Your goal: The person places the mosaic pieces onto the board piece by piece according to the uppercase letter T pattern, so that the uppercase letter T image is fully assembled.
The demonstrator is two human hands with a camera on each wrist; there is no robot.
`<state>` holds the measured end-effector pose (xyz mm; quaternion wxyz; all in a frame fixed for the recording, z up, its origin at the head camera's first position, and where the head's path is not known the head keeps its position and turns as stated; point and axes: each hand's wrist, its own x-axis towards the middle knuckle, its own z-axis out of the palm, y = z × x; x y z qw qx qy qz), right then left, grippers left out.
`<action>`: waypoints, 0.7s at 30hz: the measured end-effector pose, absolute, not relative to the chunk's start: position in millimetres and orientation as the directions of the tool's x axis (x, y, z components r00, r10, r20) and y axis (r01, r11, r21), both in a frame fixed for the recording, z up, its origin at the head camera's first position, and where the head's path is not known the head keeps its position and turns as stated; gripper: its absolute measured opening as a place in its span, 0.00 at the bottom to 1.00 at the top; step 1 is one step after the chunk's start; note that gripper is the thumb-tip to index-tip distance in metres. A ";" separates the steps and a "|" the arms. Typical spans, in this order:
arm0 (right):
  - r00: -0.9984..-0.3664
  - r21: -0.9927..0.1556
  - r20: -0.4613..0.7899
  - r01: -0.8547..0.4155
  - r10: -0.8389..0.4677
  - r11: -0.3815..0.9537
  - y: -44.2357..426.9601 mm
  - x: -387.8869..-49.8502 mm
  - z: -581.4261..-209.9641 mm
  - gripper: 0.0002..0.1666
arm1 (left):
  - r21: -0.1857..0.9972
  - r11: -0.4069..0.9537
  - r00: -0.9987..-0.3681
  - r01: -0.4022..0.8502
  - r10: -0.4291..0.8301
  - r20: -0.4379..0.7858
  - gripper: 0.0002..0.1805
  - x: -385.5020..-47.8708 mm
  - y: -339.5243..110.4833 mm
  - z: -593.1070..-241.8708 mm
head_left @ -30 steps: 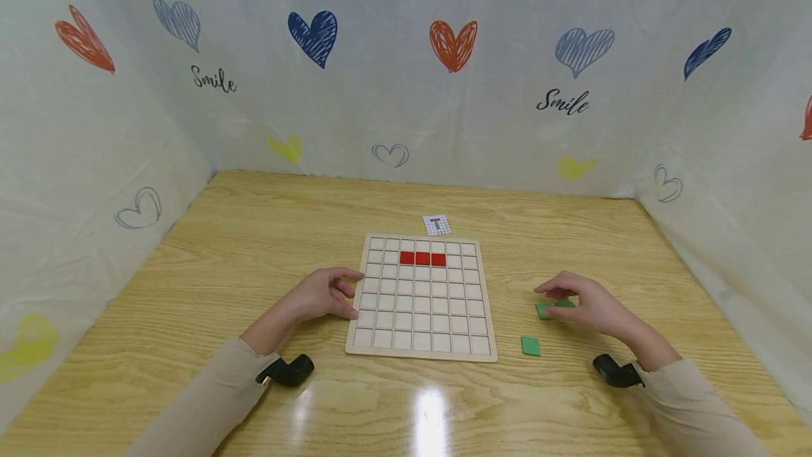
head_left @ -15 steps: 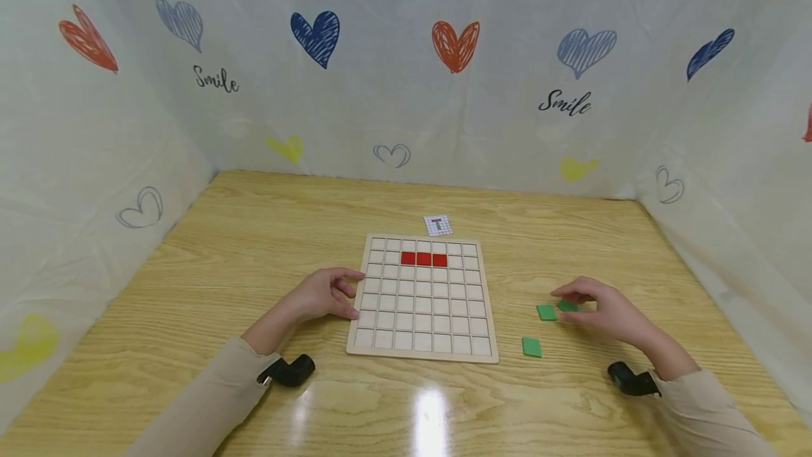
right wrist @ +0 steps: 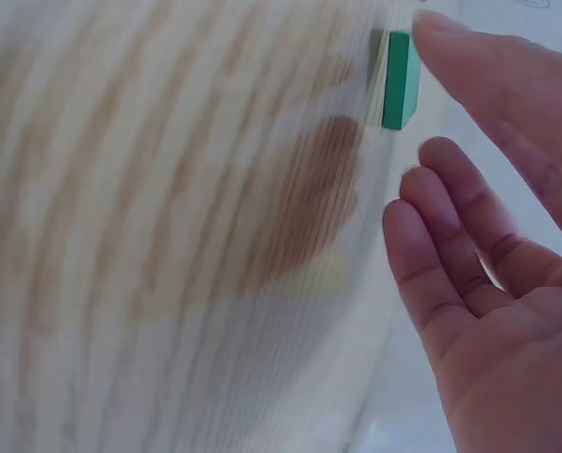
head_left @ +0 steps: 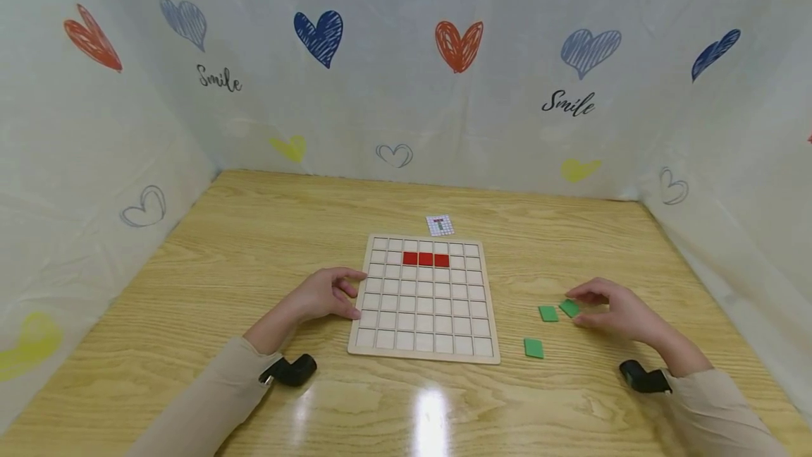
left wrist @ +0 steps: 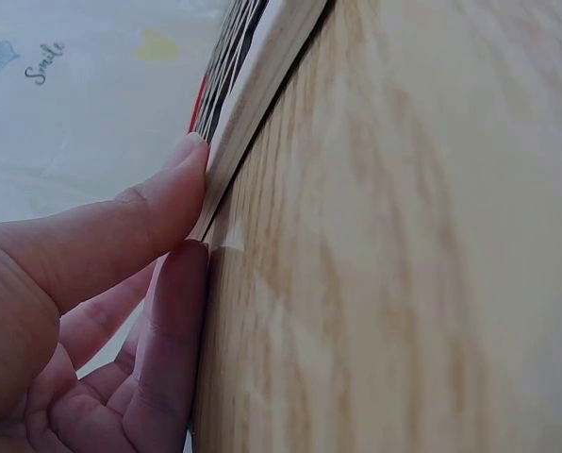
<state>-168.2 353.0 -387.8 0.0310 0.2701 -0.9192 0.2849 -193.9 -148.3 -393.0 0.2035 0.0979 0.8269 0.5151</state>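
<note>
A pale wooden grid board (head_left: pixel 423 357) lies flat, with a row of three red tiles (head_left: pixel 426 259) in its second row from the top. My left hand (head_left: pixel 323 295) touches the board's left edge with thumb and forefinger, as the left wrist view also shows. Right of the board, my right hand (head_left: pixel 618 310) hovers with its thumb and forefinger apart around a tilted-looking green tile (head_left: pixel 569 308). In the right wrist view the green tile (right wrist: pixel 402 85) stands beside a fingertip of the hand (right wrist: pixel 507 236). Another green tile (head_left: pixel 548 314) lies just left of it.
A third green tile (head_left: pixel 533 348) lies nearer the front, close to the board's right edge. Behind the board is a small card (head_left: pixel 440 225) printed with a grid and a red and green T shape. White sheeting with hearts surrounds the table's back and sides.
My right hand has moved to the right, away from the middle green tile to the one at its right, which now looks slightly turned. The left hand stays at the board's edge.
</note>
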 end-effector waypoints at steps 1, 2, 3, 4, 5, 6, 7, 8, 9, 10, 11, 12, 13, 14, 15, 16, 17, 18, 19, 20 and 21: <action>-0.849 -0.511 0.207 -0.518 -0.487 0.686 354.0 -169.0 -388.3 0.20 | 0.891 0.452 -0.899 -0.046 0.371 -0.234 0.37 -193.7 -147.8 -392.9; -0.844 -0.511 0.202 -0.524 -0.497 0.681 355.1 -170.1 -389.0 0.20 | 0.889 0.455 -0.899 -0.045 0.369 -0.235 0.37 -193.6 -147.4 -392.7; -0.841 -0.514 0.200 -0.527 -0.503 0.677 355.6 -170.8 -389.1 0.20 | 0.887 0.459 -0.900 -0.044 0.368 -0.234 0.37 -193.3 -147.0 -392.4; -0.838 -0.514 0.196 -0.530 -0.510 0.674 356.0 -171.7 -389.5 0.20 | 0.886 0.461 -0.900 -0.043 0.367 -0.234 0.37 -193.2 -146.6 -392.2; -0.836 -0.515 0.190 -0.532 -0.515 0.672 356.3 -172.7 -389.8 0.20 | 0.885 0.463 -0.901 -0.042 0.366 -0.234 0.37 -193.0 -146.2 -392.0; -0.834 -0.517 0.185 -0.533 -0.520 0.670 356.2 -173.6 -389.7 0.20 | 0.884 0.465 -0.901 -0.043 0.364 -0.235 0.37 -193.0 -145.9 -391.9; -0.833 -0.516 0.179 -0.533 -0.524 0.671 356.1 -174.6 -389.6 0.19 | 0.883 0.467 -0.902 -0.045 0.361 -0.237 0.37 -193.2 -145.8 -391.6; -0.833 -0.520 0.171 -0.529 -0.526 0.670 355.6 -175.4 -389.2 0.19 | 0.882 0.469 -0.902 -0.046 0.361 -0.238 0.37 -193.3 -145.7 -391.6; -0.834 -0.525 0.166 -0.527 -0.527 0.668 355.0 -176.0 -388.7 0.19 | 0.882 0.468 -0.902 -0.049 0.359 -0.240 0.37 -193.5 -145.6 -391.5; -0.835 -0.529 0.160 -0.523 -0.527 0.668 354.4 -176.6 -388.4 0.19 | 0.883 0.467 -0.902 -0.052 0.358 -0.243 0.37 -193.7 -145.6 -391.5; -0.836 -0.533 0.155 -0.519 -0.526 0.668 353.8 -177.2 -388.1 0.18 | 0.883 0.467 -0.902 -0.054 0.357 -0.244 0.37 -193.9 -145.7 -391.5; -0.840 -0.538 0.149 -0.512 -0.522 0.669 353.1 -177.6 -387.7 0.18 | 0.882 0.467 -0.902 -0.056 0.356 -0.245 0.37 -194.1 -145.8 -391.5; -0.844 -0.541 0.142 -0.504 -0.518 0.673 352.6 -178.0 -387.4 0.18 | 0.883 0.466 -0.901 -0.055 0.357 -0.245 0.37 -194.2 -145.8 -391.5; -0.849 -0.547 0.135 -0.494 -0.512 0.676 352.0 -178.3 -387.3 0.17 | 0.883 0.466 -0.901 -0.055 0.358 -0.245 0.37 -194.3 -145.9 -391.7; -0.854 -0.547 0.129 -0.486 -0.504 0.682 351.5 -178.7 -387.4 0.17 | 0.883 0.465 -0.901 -0.056 0.358 -0.246 0.37 -194.6 -146.1 -391.8; -0.859 -0.546 0.122 -0.477 -0.498 0.689 351.0 -179.1 -387.8 0.16 | 0.883 0.467 -0.900 -0.054 0.359 -0.245 0.37 -194.7 -146.2 -392.1; -0.865 -0.547 0.111 -0.464 -0.488 0.697 350.6 -179.3 -387.7 0.16 | 0.882 0.468 -0.900 -0.053 0.360 -0.244 0.37 -194.9 -146.4 -392.3; -0.873 -0.549 0.099 -0.448 -0.477 0.706 350.0 -179.6 -387.8 0.15 | 0.883 0.467 -0.900 -0.053 0.361 -0.245 0.37 -195.0 -146.6 -392.5; -0.880 -0.550 0.088 -0.433 -0.466 0.714 349.4 -179.8 -387.9 0.15 | 0.883 0.466 -0.899 -0.053 0.362 -0.245 0.37 -195.1 -146.8 -392.7; -0.889 -0.553 0.074 -0.414 -0.452 0.723 348.7 -180.0 -387.9 0.15 | 0.883 0.466 -0.899 -0.052 0.363 -0.244 0.37 -195.2 -147.1 -392.9; -0.897 -0.555 0.060 -0.395 -0.439 0.732 347.8 -180.0 -388.0 0.15 | 0.884 0.465 -0.899 -0.052 0.364 -0.245 0.37 -195.2 -147.4 -393.2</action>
